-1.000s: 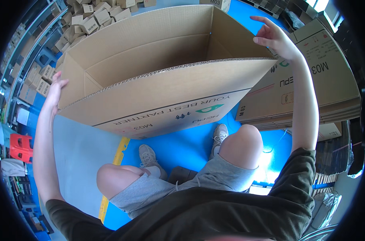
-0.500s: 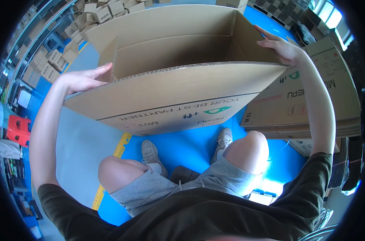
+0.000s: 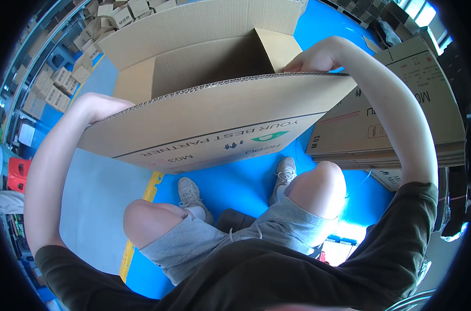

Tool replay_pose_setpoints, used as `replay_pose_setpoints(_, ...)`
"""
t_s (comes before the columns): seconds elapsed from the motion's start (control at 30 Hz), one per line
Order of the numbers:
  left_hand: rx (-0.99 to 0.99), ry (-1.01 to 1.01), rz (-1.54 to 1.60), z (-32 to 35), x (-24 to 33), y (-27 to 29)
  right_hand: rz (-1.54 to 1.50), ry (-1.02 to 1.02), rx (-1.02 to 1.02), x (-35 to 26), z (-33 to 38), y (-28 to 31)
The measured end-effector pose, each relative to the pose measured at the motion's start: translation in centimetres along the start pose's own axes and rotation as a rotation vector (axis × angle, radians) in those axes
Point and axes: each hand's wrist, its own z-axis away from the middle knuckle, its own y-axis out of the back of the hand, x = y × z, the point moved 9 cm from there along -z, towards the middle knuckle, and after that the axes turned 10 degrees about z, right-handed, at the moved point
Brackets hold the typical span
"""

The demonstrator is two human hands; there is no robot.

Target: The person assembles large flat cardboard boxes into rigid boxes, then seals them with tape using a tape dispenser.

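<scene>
both hands tilt wide cardboard box mouth upward.

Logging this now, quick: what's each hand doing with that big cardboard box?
Left hand: gripping the left end of the cardboard box near flap.
Right hand: fingers curled over the flap's right end, holding it.

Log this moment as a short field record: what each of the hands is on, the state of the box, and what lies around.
left hand: on the left end of the near flap's top edge, fingers hidden behind it
right hand: gripping the right end of the same flap edge
cardboard box: large, open, held up above the knees, near flap raised toward the camera
flat cartons: stacked at the person's right
small boxes: piled along the left
floor: blue, with a yellow strip at the left
</scene>
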Motion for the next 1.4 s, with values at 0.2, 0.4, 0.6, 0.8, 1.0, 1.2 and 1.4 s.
replay_pose_setpoints(0.2,-0.013,-0.449,0.154,3.6,2.3,1.4,0.018,-0.024,-0.307,-0.7,1.5,-2.0)
replay_pose_setpoints(0.4,-0.101,-0.409,0.364,1.0,0.9,0.0,-0.054,-0.008,-0.257,-0.2,-0.1,-2.2)
replay_pose_setpoints(0.6,-0.148,-0.134,0.417,-0.5,-1.1,0.8,-0.426,0.514,-0.532,-1.0,0.1,-3.4)
replay_pose_setpoints(0.8,-0.519,-0.200,0.506,-1.1,-1.1,-2.4,-0.358,0.378,-0.459,-1.6,-0.1,-3.3)
replay_pose_setpoints(1.0,-0.433,-0.343,0.453,-0.8,-0.3,-1.1,-0.495,0.417,-0.369,-2.1,0.7,-2.6)
replay_pose_setpoints(1.2,-0.234,-0.044,0.268,-1.2,0.1,-1.6,-0.520,0.399,-0.365,-3.1,0.9,-3.0)
replay_pose_setpoints(1.4,-0.194,-0.107,0.446,-4.6,-2.0,-0.1,-0.141,0.341,0.121,-1.7,2.0,1.5)
